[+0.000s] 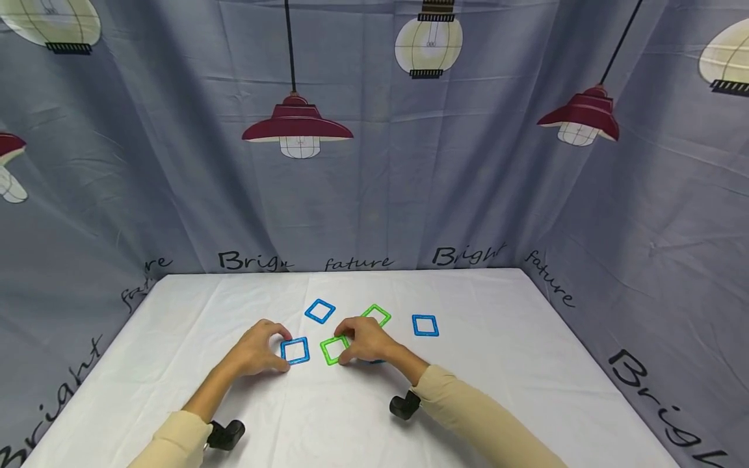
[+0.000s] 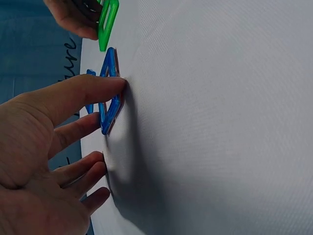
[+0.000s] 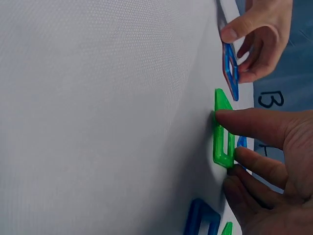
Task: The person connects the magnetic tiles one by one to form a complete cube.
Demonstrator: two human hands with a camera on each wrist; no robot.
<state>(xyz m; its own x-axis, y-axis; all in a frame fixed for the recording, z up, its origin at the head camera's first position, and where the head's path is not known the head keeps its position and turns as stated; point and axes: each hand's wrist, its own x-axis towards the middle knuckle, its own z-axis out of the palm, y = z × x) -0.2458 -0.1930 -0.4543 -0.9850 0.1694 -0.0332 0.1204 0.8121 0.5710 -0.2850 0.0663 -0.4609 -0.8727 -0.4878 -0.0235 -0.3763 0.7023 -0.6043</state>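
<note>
My left hand (image 1: 257, 349) holds a blue square frame tile (image 1: 299, 361) by its left side, thumb at the near edge and index finger at the far edge. In the left wrist view, the thumb overlaps this blue tile (image 2: 105, 125) and the other fingers are spread beside it. Just to the right, my right hand (image 1: 368, 339) pinches a green square frame tile (image 1: 324, 351) between thumb and index finger. The right wrist view shows the green tile (image 3: 218, 149) tilted in that view, its lower part near the fingertips. A small gap separates the two held tiles.
Farther back lie a blue tile (image 1: 311, 318) and a green tile (image 1: 383, 311), partly covered by the right hand. Another blue tile (image 1: 426, 334) lies to the right. Under the right hand, a blue tile (image 1: 377, 361) is mostly hidden. All are on a white-covered table (image 1: 497, 390).
</note>
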